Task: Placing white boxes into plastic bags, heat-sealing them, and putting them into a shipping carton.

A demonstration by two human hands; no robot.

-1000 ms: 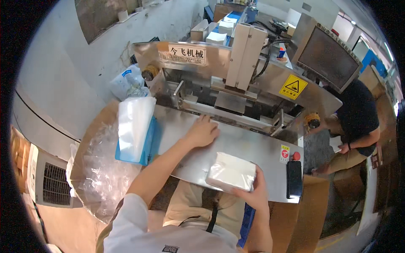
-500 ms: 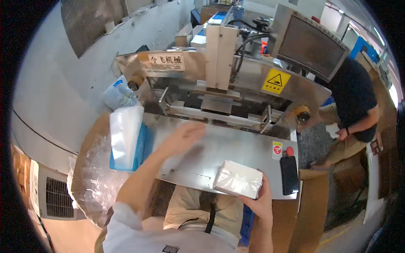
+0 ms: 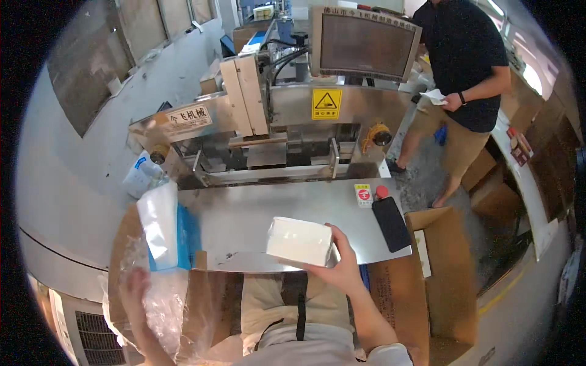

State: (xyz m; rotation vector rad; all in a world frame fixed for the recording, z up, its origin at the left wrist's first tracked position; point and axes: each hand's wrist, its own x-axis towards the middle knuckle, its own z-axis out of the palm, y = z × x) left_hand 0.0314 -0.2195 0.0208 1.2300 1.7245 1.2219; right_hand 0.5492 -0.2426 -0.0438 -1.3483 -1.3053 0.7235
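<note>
My right hand (image 3: pixel 343 262) is closed on a white rectangular pack (image 3: pixel 299 240) wrapped in clear film. It holds the pack just over the front edge of the metal worktable (image 3: pixel 238 213). My left hand (image 3: pixel 135 291), smeared by motion, is low on the left, over an open carton (image 3: pixel 119 244) with crumpled clear plastic film (image 3: pixel 163 305) in it. I cannot make out its fingers. Just beyond this hand, a stack of clear plastic bags (image 3: pixel 157 222) leans in a blue holder (image 3: pixel 188 235) at the table's left end.
Behind the worktable stands a machine with a metal frame (image 3: pixel 293 100) and a screen (image 3: pixel 366 50). A black phone (image 3: pixel 390 224) and a red button (image 3: pixel 382 192) are at the table's right end. An open cardboard box (image 3: pixel 452 274) stands at right. Another person (image 3: pixel 464 73) stands behind it, holding something white.
My left hand has swung from above the worktable down to the carton at left. The white pack has turned in my right hand. My view has shifted right, and the other person now stands more upright.
</note>
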